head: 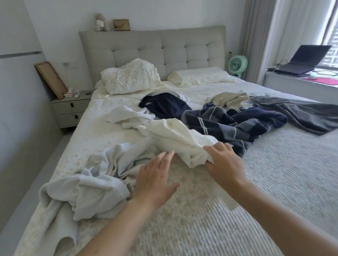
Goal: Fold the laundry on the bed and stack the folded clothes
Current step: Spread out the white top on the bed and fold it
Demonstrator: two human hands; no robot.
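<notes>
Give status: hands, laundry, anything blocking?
Right hand grips the cream garment; left hand open, reaching beside it. Laundry all unfolded, no stack yet. Pale blue garment and striped navy garment crowd either side.

Pillows: you have two (pixel 131 78) (pixel 200 76)
Hands: two, yours (pixel 155 178) (pixel 224 163)
Drawers: two (pixel 71 105) (pixel 71 118)
Fan: one (pixel 237 64)
Laptop: one (pixel 303 60)

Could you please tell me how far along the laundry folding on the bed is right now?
Nothing looks folded or stacked yet. In hand: the right hand grips the cream cloth, while the left hand reaches open beside it. Left: the pale blue garment, navy top, striped piece and grey garment all lie crumpled.
</notes>
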